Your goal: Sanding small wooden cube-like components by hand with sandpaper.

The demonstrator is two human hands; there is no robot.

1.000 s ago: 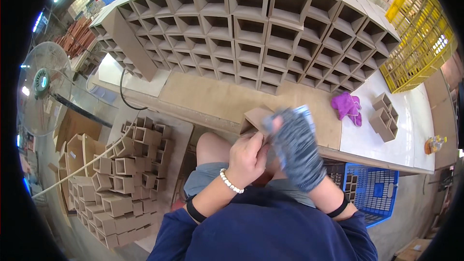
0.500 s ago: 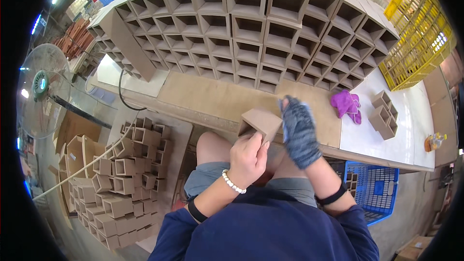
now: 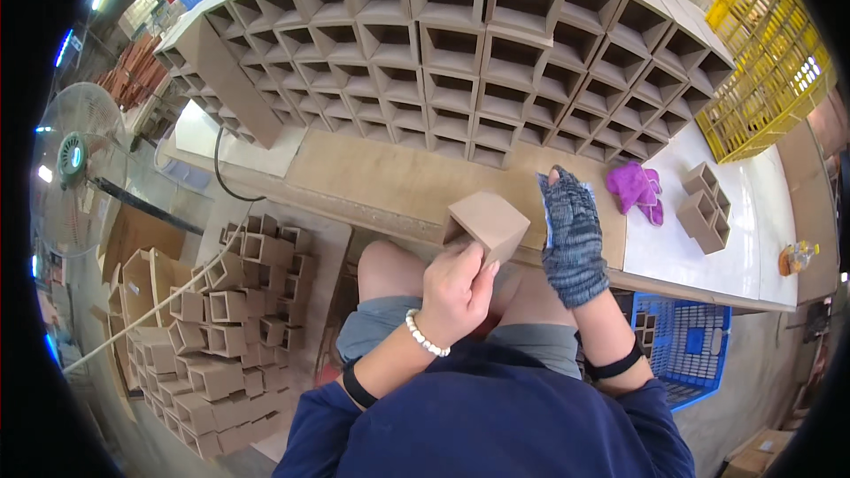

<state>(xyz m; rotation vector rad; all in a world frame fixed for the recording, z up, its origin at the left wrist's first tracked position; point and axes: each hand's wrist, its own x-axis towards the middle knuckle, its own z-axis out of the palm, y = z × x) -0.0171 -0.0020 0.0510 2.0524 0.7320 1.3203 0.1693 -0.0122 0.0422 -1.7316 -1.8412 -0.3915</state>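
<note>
My left hand, with a white bead bracelet at the wrist, grips a small brown open-ended square box over my lap, by the table's front edge. The box is tilted, and its dark opening faces toward my left. To the right of the box and apart from it is my right hand, in a grey-black knitted glove with a bare fingertip showing. Along its palm side shows the edge of a thin light-blue sheet; its kind is hard to make out. A wall of stacked matching boxes stands across the table.
On the table to the right lie a purple cloth, a few joined boxes and a small amber bottle. Yellow crate stands far right, blue crate below. Left are piled boxes and a fan.
My right hand has moved right, away from the box, and turned more upright. The box in my left hand has shifted slightly right and up, turning a little.
</note>
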